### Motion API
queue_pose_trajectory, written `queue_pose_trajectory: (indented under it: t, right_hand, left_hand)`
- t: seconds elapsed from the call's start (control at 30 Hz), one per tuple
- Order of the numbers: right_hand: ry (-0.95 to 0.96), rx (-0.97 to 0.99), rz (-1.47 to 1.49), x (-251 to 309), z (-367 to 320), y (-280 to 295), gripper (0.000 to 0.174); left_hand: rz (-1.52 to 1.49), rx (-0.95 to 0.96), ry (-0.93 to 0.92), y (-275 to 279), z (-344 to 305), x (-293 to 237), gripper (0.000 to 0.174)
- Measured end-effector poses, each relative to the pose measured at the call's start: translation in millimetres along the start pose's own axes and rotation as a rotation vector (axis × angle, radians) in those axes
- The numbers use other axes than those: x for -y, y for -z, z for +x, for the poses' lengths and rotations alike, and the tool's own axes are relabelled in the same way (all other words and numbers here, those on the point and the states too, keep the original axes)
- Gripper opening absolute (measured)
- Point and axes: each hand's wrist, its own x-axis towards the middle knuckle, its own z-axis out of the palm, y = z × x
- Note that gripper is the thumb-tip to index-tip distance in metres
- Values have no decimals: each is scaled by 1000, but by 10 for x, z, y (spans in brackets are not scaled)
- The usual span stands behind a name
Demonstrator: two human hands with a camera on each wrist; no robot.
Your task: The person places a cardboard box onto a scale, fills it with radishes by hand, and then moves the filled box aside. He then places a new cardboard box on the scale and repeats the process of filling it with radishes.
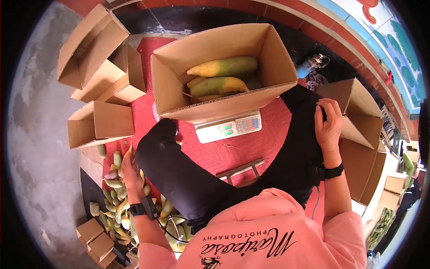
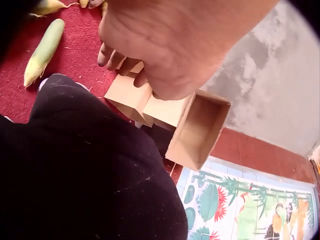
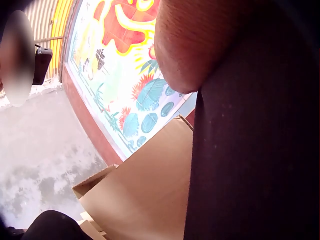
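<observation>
Over the pile of radishes (image 1: pixel 117 197) on the left, the left hand (image 1: pixel 130 172) hangs with loosely bent fingers and nothing visible in its palm (image 2: pixel 160 55). The right hand (image 1: pixel 328 123) rests on the right knee, fingers lightly bent and holding nothing. Between the legs, an open cardboard box (image 1: pixel 215 107) sits on a digital scale (image 1: pixel 228 128), whose display is lit green. Several large green-and-yellow radishes (image 1: pixel 224 67) lie inside the box; its near wall hides part of them.
More open cardboard boxes (image 1: pixel 101 124) stand at the left, and others (image 1: pixel 365 130) beside the right knee. A red mat (image 1: pixel 273 130) covers the floor, with a small metal-and-wood frame (image 1: pixel 242 170) on it. A blue bottle (image 1: pixel 309 66) is near the back wall.
</observation>
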Motion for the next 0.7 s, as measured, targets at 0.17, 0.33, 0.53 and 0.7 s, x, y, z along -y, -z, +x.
queue_pose_trajectory:
  t: [0.17, 0.33, 0.53, 0.7]
  right_hand:
    - [-25, 14, 30, 30, 11, -12, 9]
    - [-18, 53, 5, 30, -12, -30, 6]
    - [-9, 87, -46, 78, -6, -37, 6]
    - [18, 105, -92, 120, 7, -75, 8]
  left_hand:
    - [105, 59, 92, 410, 174, 417, 29]
    - [560, -80, 327, 577, 145, 851, 23]
    - [1095, 132, 23, 1313, 352, 2273, 30]
    - [678, 22, 69, 1411, 515, 3195, 44]
